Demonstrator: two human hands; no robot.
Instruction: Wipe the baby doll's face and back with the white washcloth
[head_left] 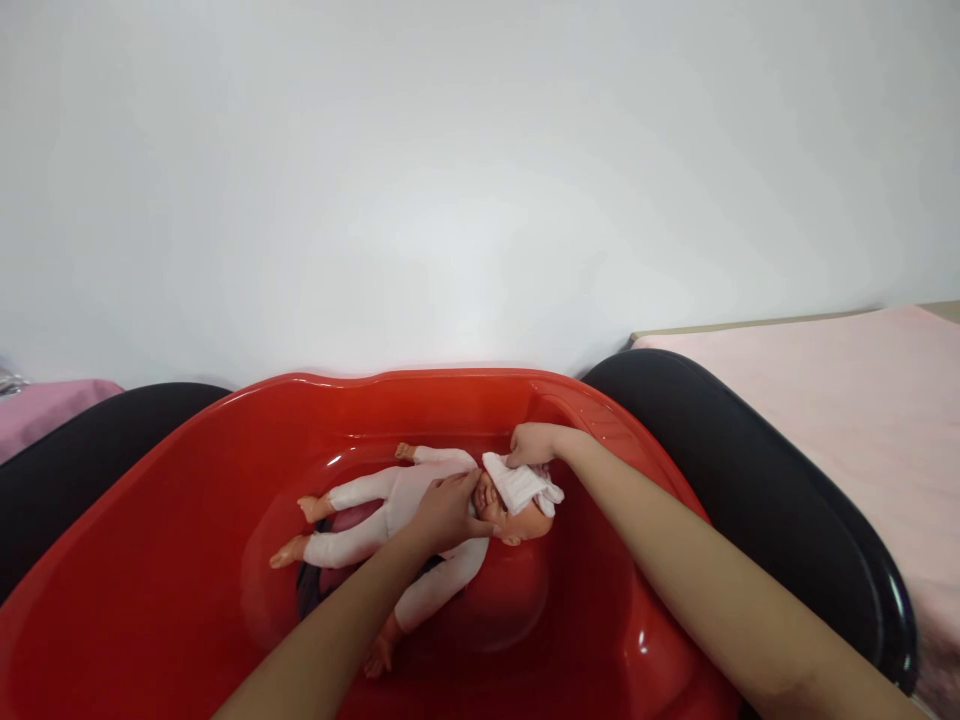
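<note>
A baby doll [375,520] in a pale pink suit lies on its back in a red plastic baby tub [187,520], head to the right. My left hand [446,512] rests on the doll's chest and neck, fingers curled around it. My right hand [534,446] pinches a small white cloth [517,484] that lies across the doll's forehead and eyes.
The tub sits between two black rounded chair-like forms [750,470]. A pale pink covered surface [855,400] extends at the right, and a pink cloth [45,410] shows at the far left. A plain white wall fills the background.
</note>
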